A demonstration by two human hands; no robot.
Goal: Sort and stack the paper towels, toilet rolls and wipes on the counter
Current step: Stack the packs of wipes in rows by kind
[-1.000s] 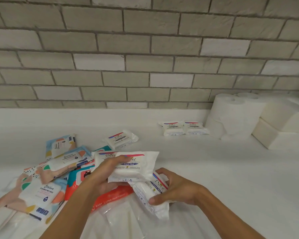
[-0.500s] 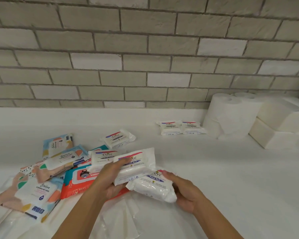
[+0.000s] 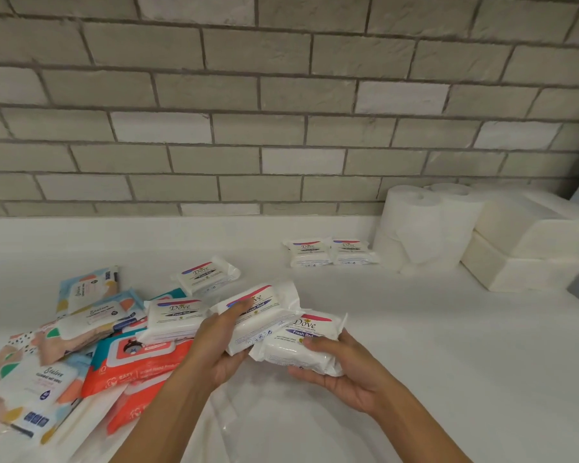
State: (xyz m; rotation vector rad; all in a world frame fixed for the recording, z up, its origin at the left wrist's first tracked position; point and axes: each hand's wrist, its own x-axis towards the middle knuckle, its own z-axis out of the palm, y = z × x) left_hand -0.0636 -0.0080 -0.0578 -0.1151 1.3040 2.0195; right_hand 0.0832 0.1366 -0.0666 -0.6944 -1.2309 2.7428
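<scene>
My left hand (image 3: 219,342) grips a white Dove wipes pack (image 3: 268,310), thumb on its label, tilted up to the right above the counter. My right hand (image 3: 341,372) holds a second Dove pack (image 3: 306,345) from below, label facing up, touching the first pack's lower corner. Another Dove pack (image 3: 173,319) lies just left of my left hand on the pile. A further one (image 3: 206,275) lies behind it. Two Dove packs (image 3: 330,252) sit side by side near the wall. Toilet rolls (image 3: 422,225) stand at the back right beside stacked paper towels (image 3: 528,242).
A loose pile of colourful wipes packs (image 3: 91,315) and red-orange packs (image 3: 137,362) covers the counter's left front. Clear plastic wrap (image 3: 234,426) lies under my forearms. A grey brick wall (image 3: 281,111) backs the white counter (image 3: 448,329).
Both hands have lifted and moved apart a little. The right-hand pack has turned from end-on to label up. The left-hand pack has tilted up to the right.
</scene>
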